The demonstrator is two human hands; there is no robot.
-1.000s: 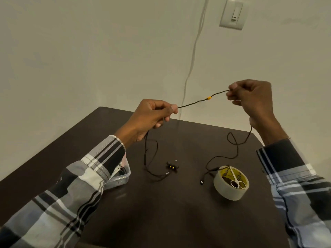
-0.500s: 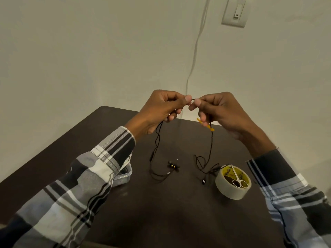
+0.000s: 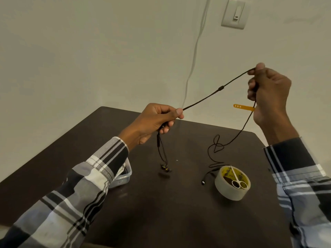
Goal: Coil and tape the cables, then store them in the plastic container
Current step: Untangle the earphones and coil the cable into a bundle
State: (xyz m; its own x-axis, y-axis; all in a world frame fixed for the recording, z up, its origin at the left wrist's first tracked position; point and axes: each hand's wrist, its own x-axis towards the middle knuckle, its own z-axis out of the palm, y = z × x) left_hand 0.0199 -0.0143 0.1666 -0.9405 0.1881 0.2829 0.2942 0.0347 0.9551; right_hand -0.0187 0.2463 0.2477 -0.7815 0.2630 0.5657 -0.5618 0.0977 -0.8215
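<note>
A thin black earphone cable (image 3: 207,96) runs taut between my two hands above the table. My left hand (image 3: 157,120) pinches it between thumb and forefinger, and a short loop with the earbuds (image 3: 165,168) hangs below that hand, just above the table. My right hand (image 3: 268,93), raised higher at the right, grips the cable near its top; an orange strap (image 3: 243,107) sticks out beside it. From there the cable drops in loose curls to the table, ending in a plug (image 3: 203,182). The plastic container (image 3: 123,176) sits partly hidden behind my left sleeve.
A roll of clear tape (image 3: 231,189) lies flat on the dark table (image 3: 170,212) at the right, with small scissors (image 3: 237,179) resting in its core. A white cord (image 3: 194,51) hangs down the wall, below a wall switch (image 3: 233,13).
My hands were together half a second ago; my right hand has since pulled up and to the right, drawing out a new length of cable. The earbuds have lifted off the table.
</note>
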